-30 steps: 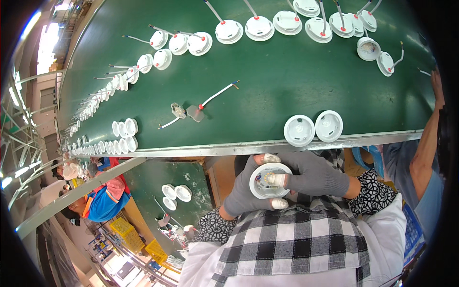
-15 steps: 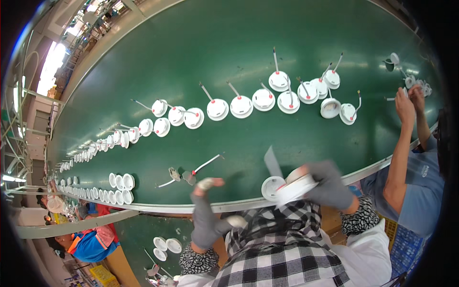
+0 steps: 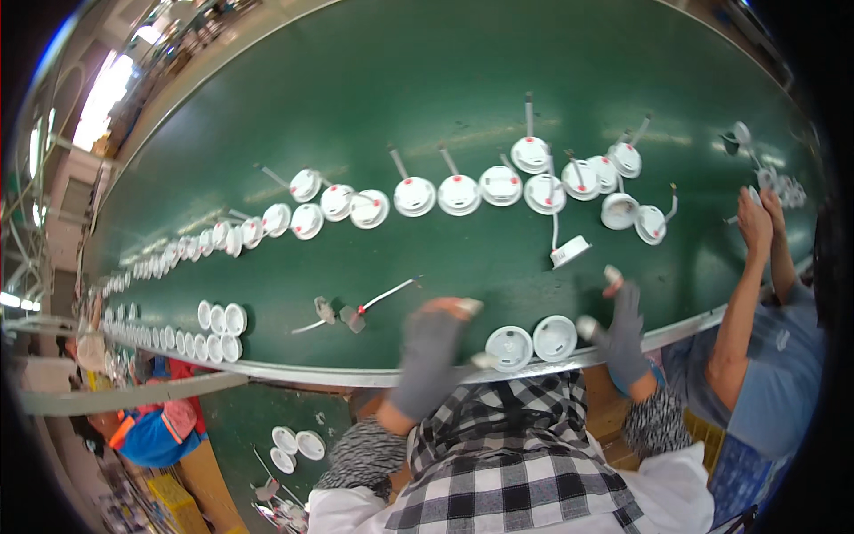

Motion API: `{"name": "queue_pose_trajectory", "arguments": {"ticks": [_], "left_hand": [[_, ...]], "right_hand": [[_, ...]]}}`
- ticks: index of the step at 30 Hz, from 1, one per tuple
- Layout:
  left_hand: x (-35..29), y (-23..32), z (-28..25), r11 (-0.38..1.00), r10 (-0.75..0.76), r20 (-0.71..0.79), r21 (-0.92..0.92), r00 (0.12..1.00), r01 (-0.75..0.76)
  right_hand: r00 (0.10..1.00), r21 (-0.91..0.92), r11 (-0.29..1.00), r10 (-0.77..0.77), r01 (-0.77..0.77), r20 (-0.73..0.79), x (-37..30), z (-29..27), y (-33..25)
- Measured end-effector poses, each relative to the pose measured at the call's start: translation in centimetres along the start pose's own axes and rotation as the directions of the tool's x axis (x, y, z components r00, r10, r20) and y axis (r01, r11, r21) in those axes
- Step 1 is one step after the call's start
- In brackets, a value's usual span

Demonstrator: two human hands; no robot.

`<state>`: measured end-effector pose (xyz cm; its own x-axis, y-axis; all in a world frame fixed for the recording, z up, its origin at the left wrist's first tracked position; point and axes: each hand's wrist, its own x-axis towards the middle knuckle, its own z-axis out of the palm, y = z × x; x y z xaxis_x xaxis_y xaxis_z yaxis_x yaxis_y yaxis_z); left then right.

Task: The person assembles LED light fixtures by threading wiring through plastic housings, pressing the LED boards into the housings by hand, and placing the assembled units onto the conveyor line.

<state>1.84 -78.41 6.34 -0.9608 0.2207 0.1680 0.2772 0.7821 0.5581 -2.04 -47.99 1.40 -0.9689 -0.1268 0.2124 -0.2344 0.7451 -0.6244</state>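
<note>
My left hand [image 3: 434,351], in a grey fingertip-less glove, is over the table's near edge. Its fingers and thumb stretch right and stand apart, empty and slightly blurred. Just beyond them, two round white housings [image 3: 510,348] lie side by side by the edge. To their right my gloved right hand [image 3: 623,325] is open, fingers spread, holding nothing. Farther out, a white round fixture [image 3: 570,252] stands tilted on its side, its pale cord [image 3: 555,230] running up toward the row. Left of my left hand lie two grey pieces [image 3: 353,319] with white cords and a red fitting.
White round fixtures [image 3: 414,197] with cords form a long row across the green table [image 3: 427,80]. More white housings [image 3: 222,334] line the near edge at left. A co-worker's hands [image 3: 758,218] work at far right. A metal rail [image 3: 133,394] crosses at lower left.
The white piece my right hand held is gone from it; that hand is now open farther right. A tilted fixture now stands beyond. My left hand has moved right. The view has shifted slightly.
</note>
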Motion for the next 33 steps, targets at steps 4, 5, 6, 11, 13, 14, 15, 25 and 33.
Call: {"name": "queue_pose_trajectory", "arguments": {"ticks": [4, 5, 6, 11, 13, 14, 15, 25, 33], "left_hand": [[-0.3, 1.8, 6.9, 0.989, 0.147, 0.099, -0.029, 0.984, -0.145], [-0.5, 1.2, 6.6, 0.996, 0.091, 0.088, 0.007, 0.992, -0.092], [-0.6, 0.6, 6.0, 0.999, 0.038, 0.074, 0.036, 0.997, -0.041], [-3.8, -6.0, 0.5, 0.958, -0.206, -0.154, 0.169, 0.966, 0.231], [-5.5, -9.2, -1.6, 0.925, -0.235, -0.239, 0.243, 0.942, 0.292], [-6.4, -11.0, -2.6, 0.905, -0.231, -0.273, 0.293, 0.934, 0.309], [-6.9, -12.9, -3.7, 0.885, -0.269, -0.289, 0.301, 0.919, 0.354], [-4.8, -18.0, -13.2, 0.778, -0.146, -0.144, 0.594, 0.979, 0.204], [-1.4, -22.6, -13.1, 0.741, -0.098, 0.313, 0.657, 0.945, -0.141]], "right_hand": [[0.944, -0.237, 0.958, -0.081, 0.162, 0.318, -3.5, 2.2, -2.3], [0.935, -0.198, 0.96, -0.121, 0.195, 0.332, -2.7, 3.3, -3.3], [0.946, -0.17, 0.974, -0.088, 0.146, 0.311, -1.8, 4.2, -4.2], [0.891, 0.097, 0.952, -0.306, 0.29, 0.335, 2.6, 11.7, -11.2], [0.846, 0.208, 0.907, -0.417, 0.366, 0.333, 3.9, 15.6, -14.5], [0.819, 0.253, 0.888, -0.454, 0.384, 0.351, 4.5, 17.1, -16.5], [0.819, 0.254, 0.887, -0.455, 0.385, 0.349, 4.9, 18.7, -18.3], [0.948, 0.607, 0.789, -0.254, 0.089, 0.191, 5.8, 17.6, -17.4], [0.939, 0.586, 0.802, -0.108, -0.113, 0.328, 3.8, 14.4, -15.5]]}}
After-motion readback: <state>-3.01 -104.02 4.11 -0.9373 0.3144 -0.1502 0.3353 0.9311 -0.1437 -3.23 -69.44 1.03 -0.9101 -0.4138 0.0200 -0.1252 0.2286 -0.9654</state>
